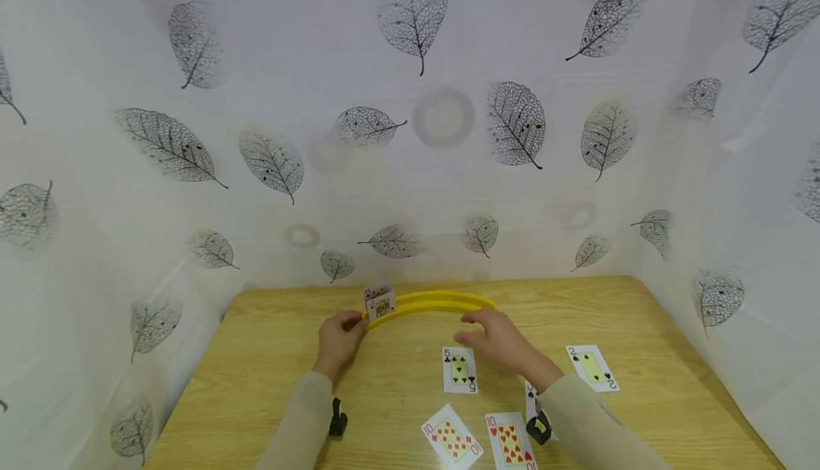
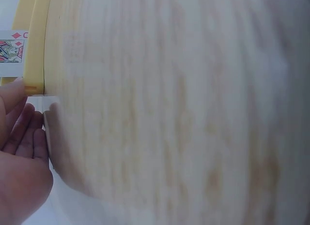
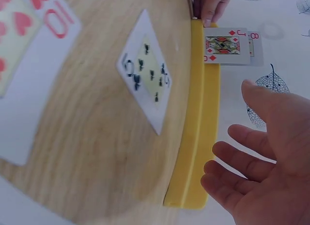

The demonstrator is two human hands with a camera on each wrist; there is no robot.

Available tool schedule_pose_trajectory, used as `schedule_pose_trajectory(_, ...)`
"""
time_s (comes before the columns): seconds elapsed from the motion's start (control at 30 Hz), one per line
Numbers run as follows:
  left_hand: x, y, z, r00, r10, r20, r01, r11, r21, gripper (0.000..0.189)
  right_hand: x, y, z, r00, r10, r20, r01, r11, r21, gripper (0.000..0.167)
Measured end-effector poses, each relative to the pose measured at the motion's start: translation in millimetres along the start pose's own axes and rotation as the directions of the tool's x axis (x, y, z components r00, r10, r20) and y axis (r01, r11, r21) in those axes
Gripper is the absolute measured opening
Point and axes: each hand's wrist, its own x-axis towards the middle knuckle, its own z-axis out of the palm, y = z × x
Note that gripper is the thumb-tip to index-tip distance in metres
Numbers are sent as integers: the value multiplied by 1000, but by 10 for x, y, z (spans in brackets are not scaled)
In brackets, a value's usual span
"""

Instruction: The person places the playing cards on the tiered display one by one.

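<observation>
A curved yellow card holder (image 1: 442, 301) lies toward the back of the table. My left hand (image 1: 339, 342) grips its left end, the thumb on the corner in the left wrist view. In the slots at that end stand a jack of diamonds (image 3: 225, 47) and, behind it, a card marked 8 (image 3: 256, 50). My right hand (image 1: 500, 342), fingers spread and holding nothing, hovers by the holder's right end. Just below that hand lies a five of clubs (image 1: 459, 372), face up. A two of spades (image 1: 592, 368) lies to the right of the right forearm.
Nearer me on the wooden table (image 1: 256, 377) are a ten of diamonds (image 1: 452, 438) and a ten of hearts (image 1: 510, 443). Another card (image 1: 531, 400) is partly hidden by my right sleeve. A white leaf-print curtain (image 1: 423, 192) encloses the table's back and sides.
</observation>
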Motion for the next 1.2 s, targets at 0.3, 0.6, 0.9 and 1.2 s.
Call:
schedule_pose_trajectory(0.3, 14, -29, 12, 1000, 22, -3, -22, 1000, 11, 21, -219, 132, 64, 1000, 21, 24, -18, 994, -105, 64)
schedule_pose_trajectory(0.6, -9, 16, 7, 1000, 15, -10, -15, 1000, -7, 23, -409, 220, 168, 997, 54, 47, -46, 986, -158, 85)
schedule_pose_trajectory(0.9, -40, 54, 4, 1000, 18, -13, -18, 1000, -6, 21, -466, 276, 219, 998, 41, 42, -33, 981, -193, 90)
schedule_pose_trajectory(1.2, -58, 65, 1, 1000, 19, -12, -19, 1000, -3, 21, -469, 284, 247, 999, 22, 42, -12, 976, -216, 90)
